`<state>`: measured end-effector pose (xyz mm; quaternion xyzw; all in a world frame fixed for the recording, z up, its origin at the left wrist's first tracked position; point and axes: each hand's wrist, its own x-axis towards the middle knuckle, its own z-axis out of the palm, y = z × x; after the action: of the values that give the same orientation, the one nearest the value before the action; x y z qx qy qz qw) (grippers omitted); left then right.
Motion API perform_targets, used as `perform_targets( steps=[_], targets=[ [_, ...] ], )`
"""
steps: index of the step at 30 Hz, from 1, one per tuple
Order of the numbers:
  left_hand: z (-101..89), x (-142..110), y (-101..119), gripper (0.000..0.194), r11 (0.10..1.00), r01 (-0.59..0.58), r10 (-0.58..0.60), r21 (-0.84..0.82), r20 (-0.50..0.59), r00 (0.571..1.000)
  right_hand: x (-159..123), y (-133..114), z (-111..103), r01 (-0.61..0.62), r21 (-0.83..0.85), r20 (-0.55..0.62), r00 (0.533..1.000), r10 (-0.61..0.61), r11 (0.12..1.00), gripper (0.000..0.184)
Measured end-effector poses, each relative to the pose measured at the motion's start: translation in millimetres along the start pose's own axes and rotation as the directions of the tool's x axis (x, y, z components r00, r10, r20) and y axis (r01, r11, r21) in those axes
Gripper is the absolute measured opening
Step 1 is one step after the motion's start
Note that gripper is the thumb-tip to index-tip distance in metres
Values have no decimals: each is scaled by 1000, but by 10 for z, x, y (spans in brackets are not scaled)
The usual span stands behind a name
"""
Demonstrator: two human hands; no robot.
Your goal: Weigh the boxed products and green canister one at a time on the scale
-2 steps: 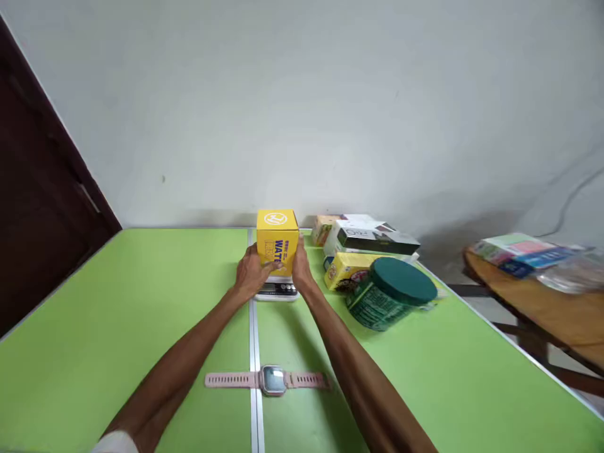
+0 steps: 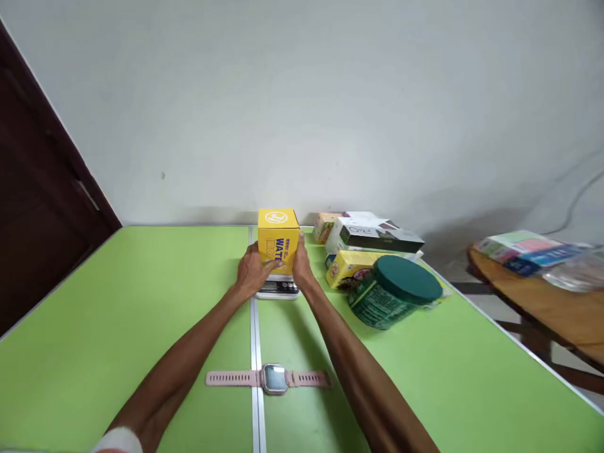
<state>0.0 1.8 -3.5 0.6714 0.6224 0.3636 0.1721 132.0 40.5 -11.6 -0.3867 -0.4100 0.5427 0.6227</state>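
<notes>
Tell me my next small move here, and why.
Probably settle the yellow box gently onto the white scale: the left grip and right grip clasp its sides, with the scale beneath, and the view doesn't clearly show whether its base fully rests there.

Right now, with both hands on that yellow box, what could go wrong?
The yellow box might tip off the small scale beneath if the left hand or right hand slips. The right forearm, drawn back carelessly, could brush the pink-strapped watch or knock the green tub.
</notes>
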Motion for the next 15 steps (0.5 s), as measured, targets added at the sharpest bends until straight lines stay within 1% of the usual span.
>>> perform_targets(
  steps=[3, 5, 8, 10, 12, 15],
  targets=[
    [34, 16, -30, 56, 1000, 11, -11, 14, -3, 1000, 32, 69, -39, -35, -11, 1, 999, 35, 999, 81],
    [49, 20, -59, 61, 1000, 5, -5, -2, -12, 1000, 48, 95, -67, -32, -39, 13, 999, 32, 999, 80],
    [52, -28, -183, 77, 993, -15, 14, -113, -11, 1000, 28, 103, -151, 29, -90, 21, 999, -27, 996, 80],
    [36, -107, -346, 92, 973, 2, -4, -232, -11, 1000, -39, 109, -263, 89, -120, -43, 995, -94, 989, 84],
    [4, -203, -559, 96, 931, 65, -80, -359, -27, 996, -151, 141, -425, 113, -151, -136, 982, -134, 982, 92],
    [-71, -302, -881, 81, 828, 194, -255, -527, -45, 966, -358, 256, -694, 68, -185, -204, 973, -106, 980, 98]
  ],
)
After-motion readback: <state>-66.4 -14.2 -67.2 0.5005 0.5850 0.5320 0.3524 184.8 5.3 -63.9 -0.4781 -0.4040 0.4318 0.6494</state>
